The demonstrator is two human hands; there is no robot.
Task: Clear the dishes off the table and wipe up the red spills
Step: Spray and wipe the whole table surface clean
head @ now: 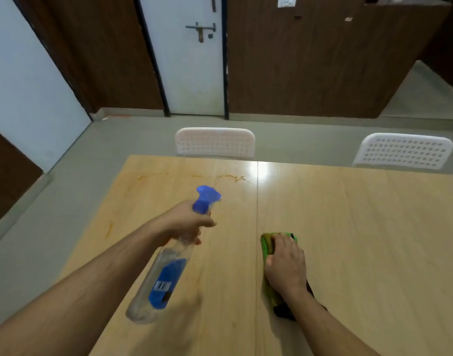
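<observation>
My left hand [184,222] grips the neck of a clear spray bottle [158,278] with a blue trigger head and blue label, held tilted above the light wooden table [361,227]. My right hand [287,265] presses flat on a green cloth [265,246] lying on the table, fingers over its far end. Faint reddish-orange streaks [233,177] run along the far side of the table, and another smear [109,229] marks the left edge. No dishes are in view.
Two white perforated chairs [215,142] [402,152] stand at the table's far edge. Beyond lie a grey floor, dark wooden wall panels and a white door [187,60] with a latch.
</observation>
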